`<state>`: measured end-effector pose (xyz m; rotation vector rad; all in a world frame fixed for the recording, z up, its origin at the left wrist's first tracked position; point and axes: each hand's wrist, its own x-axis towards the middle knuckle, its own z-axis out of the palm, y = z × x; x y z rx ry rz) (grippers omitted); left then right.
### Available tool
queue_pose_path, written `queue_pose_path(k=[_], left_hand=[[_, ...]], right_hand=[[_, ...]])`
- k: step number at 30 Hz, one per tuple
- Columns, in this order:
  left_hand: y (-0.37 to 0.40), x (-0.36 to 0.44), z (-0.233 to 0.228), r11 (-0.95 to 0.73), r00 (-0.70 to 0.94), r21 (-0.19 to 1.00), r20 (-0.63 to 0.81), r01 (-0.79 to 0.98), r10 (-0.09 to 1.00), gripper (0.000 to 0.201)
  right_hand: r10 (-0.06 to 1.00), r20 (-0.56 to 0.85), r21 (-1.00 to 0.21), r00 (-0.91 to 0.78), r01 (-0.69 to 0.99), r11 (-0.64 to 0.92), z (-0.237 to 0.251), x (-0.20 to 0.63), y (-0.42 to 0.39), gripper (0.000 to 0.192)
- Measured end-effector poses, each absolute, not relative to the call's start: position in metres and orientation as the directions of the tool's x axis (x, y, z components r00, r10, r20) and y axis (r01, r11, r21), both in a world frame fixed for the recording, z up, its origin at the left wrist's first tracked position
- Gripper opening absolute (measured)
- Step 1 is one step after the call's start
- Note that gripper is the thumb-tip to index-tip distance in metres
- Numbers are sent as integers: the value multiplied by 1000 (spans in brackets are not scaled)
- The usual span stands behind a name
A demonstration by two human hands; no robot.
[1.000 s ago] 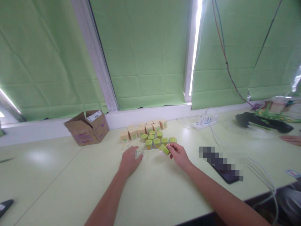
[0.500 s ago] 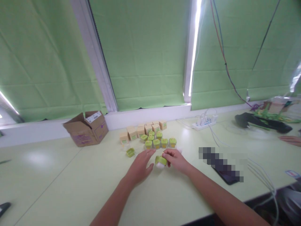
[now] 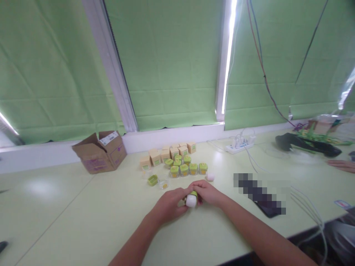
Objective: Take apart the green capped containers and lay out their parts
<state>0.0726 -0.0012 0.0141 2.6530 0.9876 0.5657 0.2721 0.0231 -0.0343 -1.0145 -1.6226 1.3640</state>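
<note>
Near the middle of the table, my left hand and my right hand are both closed around a small green lid. A rounded white piece sits in its side facing me; my fingers cover much of the rest. Just beyond my hands stand several small clear containers with green lids, in rows. To their left lie an empty green lid-like part and a clear cup with an orange mark. Another white piece rests beyond my right hand.
Several small tan boxes stand behind the containers. An open cardboard box is at back left. On the right are a power strip with cables, a dark partly pixelated object, a black item and another person's hand.
My left hand has moved right and closed on the lid, which is now turned with its white piece toward me. The clear cup and the loose white piece have come into fuller view.
</note>
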Motion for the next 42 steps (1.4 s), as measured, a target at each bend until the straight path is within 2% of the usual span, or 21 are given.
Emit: queue_pose_path(k=[4, 10, 14, 17, 22, 27, 33, 37, 42], left_hand=[[-1, 72, 13, -715, 645, 429, 324, 552, 692, 54], [4, 70, 9, -628, 515, 442, 359, 640, 778, 44], [5, 72, 10, -614, 501, 417, 357, 670, 789, 36], [4, 73, 12, -608, 504, 416, 341, 676, 794, 29], [2, 75, 14, -585, 516, 466, 280, 664, 810, 21], [1, 77, 15, -560, 501, 522, 265, 644, 824, 23], [0, 76, 17, -565, 527, 608, 267, 558, 807, 39], [-1, 76, 21, -545, 527, 655, 253, 524, 811, 31], [-2, 79, 23, -506, 519, 715, 233, 482, 822, 31]], right_hand=[[924, 131, -972, -358, 138, 191, -32, 273, 22, 32], [929, 246, -923, -278, 225, 312, -28, 274, 23, 36], [875, 360, -859, -324, 251, 447, -24, 276, 18, 34], [815, 436, -761, -382, 326, 561, -19, 277, 14, 45], [750, 486, -652, -449, 386, 653, -15, 276, 13, 44], [709, 515, -608, -482, 378, 698, -14, 277, 14, 43], [718, 534, -583, -446, 421, 695, -10, 277, 12, 39], [724, 535, -571, -435, 446, 689, -8, 275, 9, 38], [715, 532, -526, -453, 485, 699, -6, 275, 7, 37]])
